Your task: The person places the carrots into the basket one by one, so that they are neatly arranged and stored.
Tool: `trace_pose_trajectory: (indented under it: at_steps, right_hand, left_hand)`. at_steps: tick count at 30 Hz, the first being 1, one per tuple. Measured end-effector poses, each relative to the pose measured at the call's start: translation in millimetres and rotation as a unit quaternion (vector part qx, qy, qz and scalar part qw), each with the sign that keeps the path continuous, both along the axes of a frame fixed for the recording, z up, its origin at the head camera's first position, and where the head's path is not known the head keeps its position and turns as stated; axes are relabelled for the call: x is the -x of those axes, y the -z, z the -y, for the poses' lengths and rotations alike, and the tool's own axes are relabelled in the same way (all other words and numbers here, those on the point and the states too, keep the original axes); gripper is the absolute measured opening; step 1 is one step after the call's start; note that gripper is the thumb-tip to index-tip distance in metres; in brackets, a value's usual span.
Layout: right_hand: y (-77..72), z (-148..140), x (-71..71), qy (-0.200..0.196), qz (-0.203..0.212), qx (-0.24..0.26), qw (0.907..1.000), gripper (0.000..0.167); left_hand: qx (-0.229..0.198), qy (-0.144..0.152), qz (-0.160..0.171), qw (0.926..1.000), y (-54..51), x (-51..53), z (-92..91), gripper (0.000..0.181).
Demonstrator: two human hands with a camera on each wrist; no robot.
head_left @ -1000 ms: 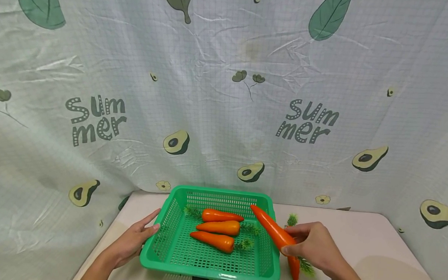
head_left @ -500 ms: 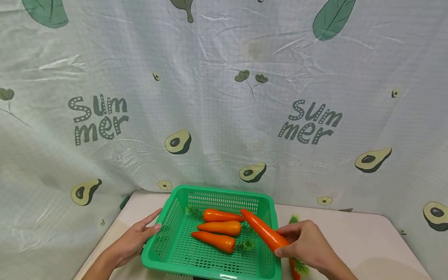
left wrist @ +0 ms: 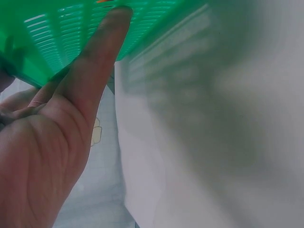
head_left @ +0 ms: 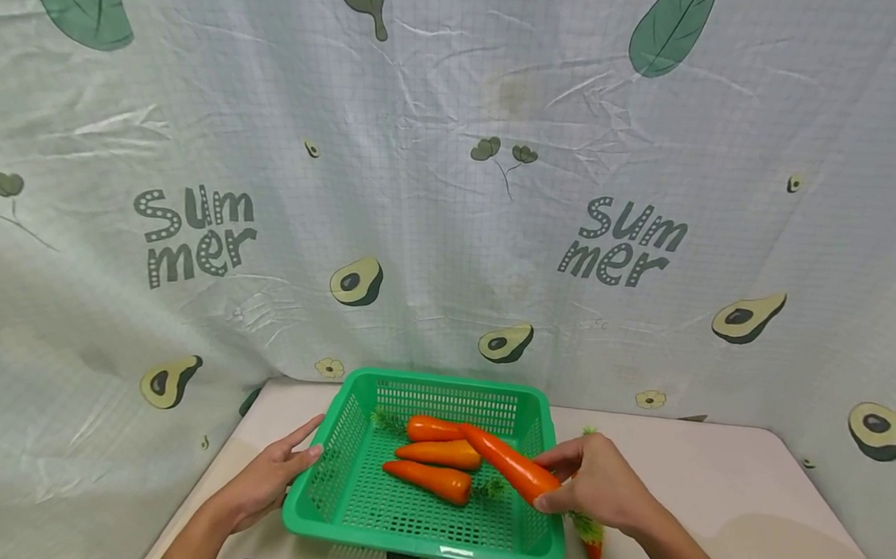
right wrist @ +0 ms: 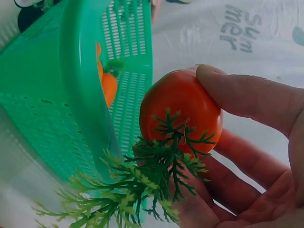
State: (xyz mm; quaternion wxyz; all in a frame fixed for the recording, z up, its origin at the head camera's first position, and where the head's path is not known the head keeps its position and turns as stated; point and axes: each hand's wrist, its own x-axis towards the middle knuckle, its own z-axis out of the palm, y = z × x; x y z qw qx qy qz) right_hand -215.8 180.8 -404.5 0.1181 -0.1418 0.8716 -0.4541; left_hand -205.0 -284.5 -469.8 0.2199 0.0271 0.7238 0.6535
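Note:
In the head view my right hand (head_left: 597, 484) pinches an orange carrot (head_left: 511, 464) near its thick end, thumb on one side and fingers on the other. The carrot slants over the right rim of a green plastic basket (head_left: 406, 553), its tip pointing inward. The right wrist view shows the carrot's blunt end (right wrist: 175, 111) with feathery green leaves. Three carrots (head_left: 432, 482) lie inside the basket; the held one partly hides them. My left hand (head_left: 262, 480) touches the basket's left side, with a straight finger (left wrist: 97, 61) along the outer wall in the left wrist view.
Another carrot (head_left: 594, 551) lies on the pale table (head_left: 709, 483) just right of the basket, partly hidden by my right hand. A printed curtain (head_left: 435, 229) with avocados and leaves hangs behind the table.
My right hand has moved left with the carrot, bringing its tip further over the basket and above the carrots inside. My left hand stays at the basket's left side.

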Motion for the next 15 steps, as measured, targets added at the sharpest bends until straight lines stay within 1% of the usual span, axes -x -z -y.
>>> trace_pose_trajectory:
  at_steps: [5, 9, 15]
  right_hand:
    - [1.2, 3, 1.2, -0.022, -0.003, 0.012, 0.9997, 0.043]
    - [2.3, 8, 4.4, -0.042, 0.002, 0.022, 0.9989, 0.042]
    - [3.8, 13, 6.4, -0.057, 0.016, 0.041, 0.9974, 0.043]
  left_hand:
    - [0.002, -0.005, 0.0, 1.0, 1.1, 1.0, -0.4, 0.082]
    - [-0.001, -0.004, 0.001, 1.0, 1.3, 0.3, 0.5, 0.082]
    - [0.004, -0.007, 0.001, 1.0, 1.2, 0.5, 0.7, 0.081]
